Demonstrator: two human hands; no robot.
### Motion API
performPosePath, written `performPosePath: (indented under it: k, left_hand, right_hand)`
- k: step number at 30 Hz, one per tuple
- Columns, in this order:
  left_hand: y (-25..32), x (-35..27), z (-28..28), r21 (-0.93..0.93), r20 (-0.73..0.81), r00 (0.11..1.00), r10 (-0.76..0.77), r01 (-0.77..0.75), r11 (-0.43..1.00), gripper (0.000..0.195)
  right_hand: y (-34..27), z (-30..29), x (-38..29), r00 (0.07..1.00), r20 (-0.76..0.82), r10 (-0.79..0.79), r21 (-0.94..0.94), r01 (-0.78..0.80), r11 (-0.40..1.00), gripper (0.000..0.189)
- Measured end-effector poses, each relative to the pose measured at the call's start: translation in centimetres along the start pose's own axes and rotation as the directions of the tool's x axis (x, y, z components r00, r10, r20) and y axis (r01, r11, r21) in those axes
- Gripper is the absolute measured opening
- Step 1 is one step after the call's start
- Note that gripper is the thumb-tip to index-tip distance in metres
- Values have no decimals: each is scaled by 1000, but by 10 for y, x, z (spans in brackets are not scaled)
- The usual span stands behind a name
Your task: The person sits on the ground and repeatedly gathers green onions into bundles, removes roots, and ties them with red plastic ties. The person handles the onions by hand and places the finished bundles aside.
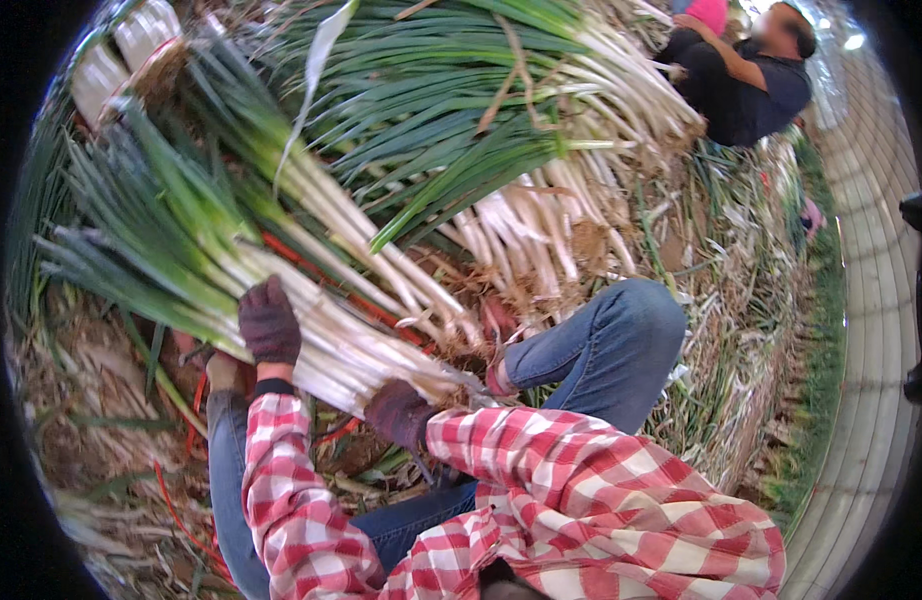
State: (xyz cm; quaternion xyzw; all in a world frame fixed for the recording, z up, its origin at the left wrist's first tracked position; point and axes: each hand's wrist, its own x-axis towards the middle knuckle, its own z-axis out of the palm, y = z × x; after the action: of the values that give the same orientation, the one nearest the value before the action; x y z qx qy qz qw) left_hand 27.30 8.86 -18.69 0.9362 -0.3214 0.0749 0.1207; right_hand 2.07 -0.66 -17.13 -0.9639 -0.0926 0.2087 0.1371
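A bundle of long green onions (333,330) lies slantwise before me, green leaves to the upper left, white stalks and roots to the lower right. My left hand (270,319), in a dark glove, rests on the bundle where the leaves turn white, its fingers curled over the near stalks. Near the root end, my right hand (399,412), also gloved, is against the underside of the white stalks; its fingers are mostly hidden, and so is its hold. A thin metal tool seems to stick out below it. More loose green onions (386,255) lie just beyond the bundle.
A large heap of green onions (431,97) lies beyond. Tied bundles (146,37) are at the upper left. Red straps (183,517) and plant scraps cover the soil. Another person (738,90) sits at the upper right, beside a pale paved strip (873,262).
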Motion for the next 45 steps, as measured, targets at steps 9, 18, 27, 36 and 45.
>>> performPosePath:
  k: [9, 18, 27, 36, 45]
  left_hand:
    - [-13, -8, 14, 59, -166, 982, 89, -81, 995, 30]
    - [-5, -9, 8, 81, -143, 988, 50, -39, 996, 34]
    - [2, -9, 2, 108, -118, 993, 23, -11, 994, 38]
    - [7, -7, 2, 163, -72, 997, -21, 33, 986, 35]
    - [11, -3, -5, 149, -34, 999, -11, 16, 989, 34]
  right_hand:
    - [90, -149, 20, 989, -32, 141, 317, -124, 940, 16]
    - [419, -293, -24, 515, -696, 500, -21, -711, 703, 79]
    - [579, -380, -75, 273, -694, 666, 50, -905, 423, 92]
    - [628, -416, -42, 312, -471, 825, -7, -937, 350, 99]
    - [637, -419, -46, 473, -331, 816, -100, -878, 468, 93]
